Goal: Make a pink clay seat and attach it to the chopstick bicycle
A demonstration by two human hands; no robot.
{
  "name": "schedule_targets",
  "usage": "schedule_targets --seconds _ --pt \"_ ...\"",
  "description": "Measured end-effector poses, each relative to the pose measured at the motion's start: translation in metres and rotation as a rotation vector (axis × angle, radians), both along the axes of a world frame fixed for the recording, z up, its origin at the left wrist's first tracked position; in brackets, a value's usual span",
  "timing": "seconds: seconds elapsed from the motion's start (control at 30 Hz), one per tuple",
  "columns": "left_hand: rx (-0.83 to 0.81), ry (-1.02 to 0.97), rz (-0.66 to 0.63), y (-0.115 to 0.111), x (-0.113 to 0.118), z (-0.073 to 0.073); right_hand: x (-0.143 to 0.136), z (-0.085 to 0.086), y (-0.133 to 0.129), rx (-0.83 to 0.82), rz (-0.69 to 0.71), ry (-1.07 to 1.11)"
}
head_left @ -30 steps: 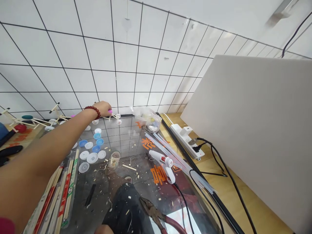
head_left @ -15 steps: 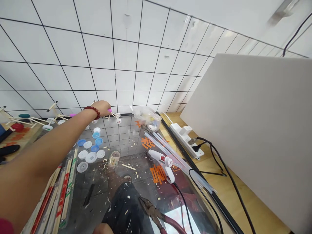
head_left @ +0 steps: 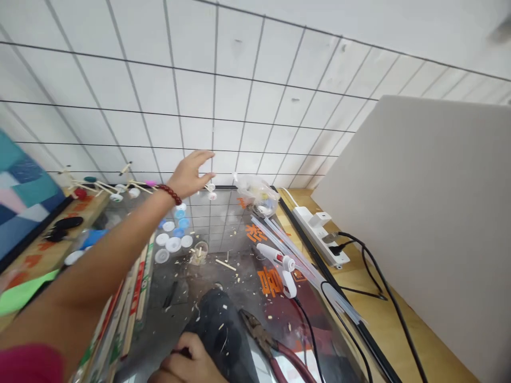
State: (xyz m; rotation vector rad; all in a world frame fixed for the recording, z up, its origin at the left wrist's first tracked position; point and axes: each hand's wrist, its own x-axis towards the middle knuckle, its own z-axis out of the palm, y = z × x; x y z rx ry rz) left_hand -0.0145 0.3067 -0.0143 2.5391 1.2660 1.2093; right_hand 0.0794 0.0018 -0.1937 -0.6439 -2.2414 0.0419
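My left hand (head_left: 191,173), with a red bead bracelet on the wrist, reaches to the back edge of the table. Its thumb and fingers are spread, and nothing is in them. Just beyond the thumb stands a small wooden-stick model with white cap wheels (head_left: 212,196), partly hidden by the hand. Behind the forearm a row of similar stick models (head_left: 138,186) lines the wall. At the bottom edge my right hand (head_left: 189,361) is closed, cut off by the frame; a dark bit shows at its fingers, too unclear to name.
White and blue bottle caps (head_left: 173,244), packs of chopsticks (head_left: 138,287) and a small cup of wood bits (head_left: 198,252) lie left of centre. On the right are a glue gun (head_left: 279,260), glue sticks (head_left: 303,271), pliers (head_left: 259,338), a power strip (head_left: 321,234) and a plastic bag (head_left: 257,194).
My left hand has opened and come away from the stick model at the back edge. My right hand has risen further into view. The camera has turned left.
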Motion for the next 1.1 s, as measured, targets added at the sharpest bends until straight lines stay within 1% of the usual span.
schedule_targets --seconds 0.1,0.13,0.2,0.3,0.43,0.53,0.6,0.73,0.83,0.97,1.1 --pt "0.017 -0.237 -0.117 -0.056 0.003 0.0 0.004 0.015 0.001 0.113 0.096 0.044" --pt "0.013 -0.288 -0.141 -0.074 0.003 -0.002 0.007 0.022 0.0 0.101 0.109 0.023" --pt "-0.013 -0.353 -0.182 -0.107 -0.001 -0.011 0.013 0.035 -0.001 0.09 0.169 0.02" --pt "-0.104 -0.424 -0.197 -0.149 -0.01 -0.028 0.021 0.047 -0.003 0.065 0.179 -0.005" --pt "-0.256 -0.501 -0.148 -0.198 -0.025 -0.049 0.024 0.049 0.0 0.068 0.142 -0.016" --pt "-0.335 -0.538 -0.098 -0.231 -0.033 -0.059 0.027 0.047 0.007 0.088 0.085 -0.015" --pt "-0.36 -0.524 -0.094 -0.252 -0.036 -0.066 0.029 0.047 0.011 0.108 0.037 -0.018" --pt "-0.343 -0.411 -0.114 -0.285 -0.039 -0.082 0.034 0.047 0.018 0.186 -0.04 -0.017" --pt "-0.276 -0.372 -0.127 -0.3 -0.039 -0.093 0.035 0.048 0.019 0.241 -0.073 -0.016" --pt "-0.194 -0.345 -0.15 -0.309 -0.04 -0.104 0.035 0.049 0.018 0.244 -0.094 -0.033" --pt "-0.119 -0.235 -0.186 -0.312 -0.043 -0.113 0.036 0.048 0.019 0.232 -0.09 -0.038"
